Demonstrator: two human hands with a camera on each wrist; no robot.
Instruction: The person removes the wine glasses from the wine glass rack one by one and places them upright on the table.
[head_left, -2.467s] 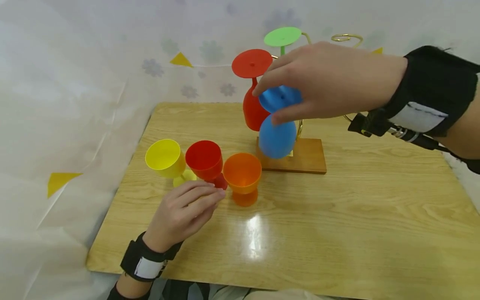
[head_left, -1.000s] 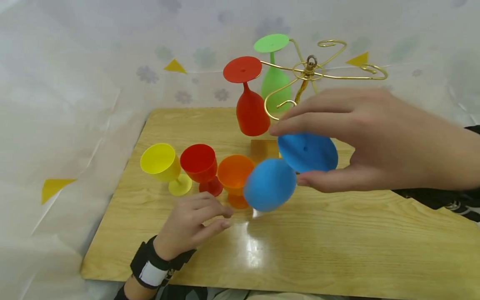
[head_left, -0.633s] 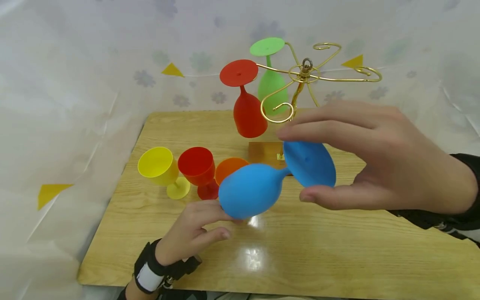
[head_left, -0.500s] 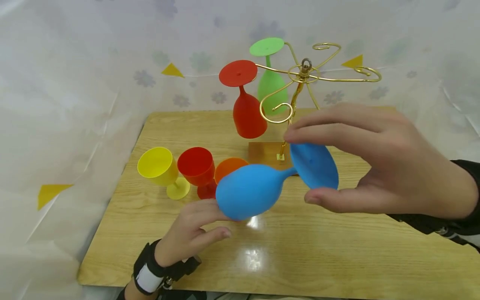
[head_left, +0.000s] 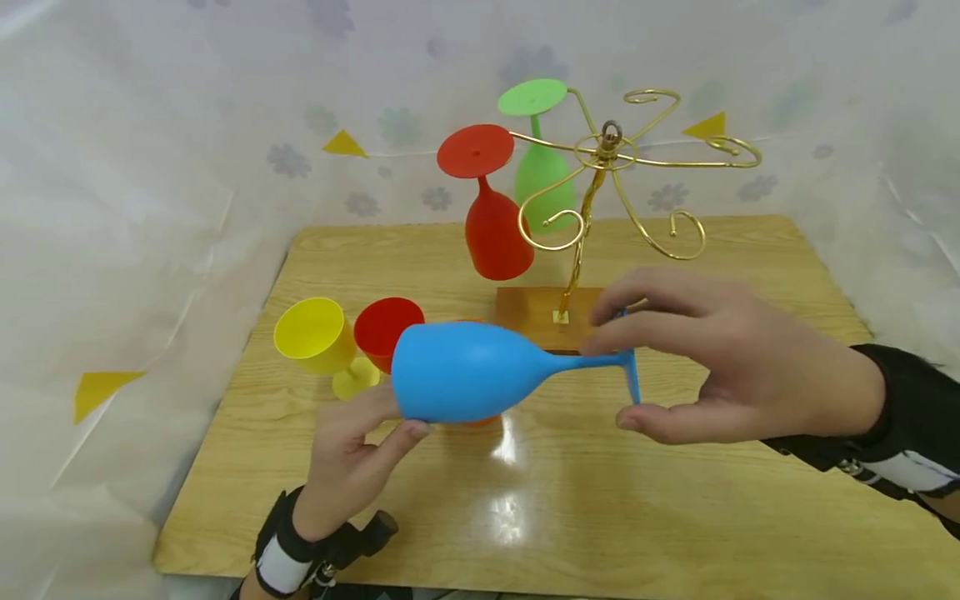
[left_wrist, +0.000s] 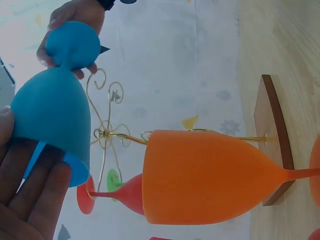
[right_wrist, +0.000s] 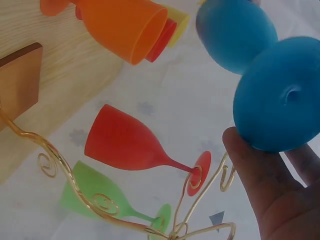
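Since the earlier frames we have tipped the blue glass (head_left: 465, 371) flat on its side above the table (head_left: 675, 492). Our right hand (head_left: 720, 371) pinches its foot between thumb and fingertips, while our left hand (head_left: 352, 446) cups the bowl with half-curled fingers. One rack (head_left: 600, 158) hook is bare; the red glass (head_left: 487, 225) and green glass (head_left: 543, 167) hang there upside down. A yellow cup (head_left: 315, 333), red cup (head_left: 382, 329) and orange cup (left_wrist: 200, 177) already stand on the wood, so we judge about half done, two to go. Pale flowered sheeting with yellow bunting walls us in
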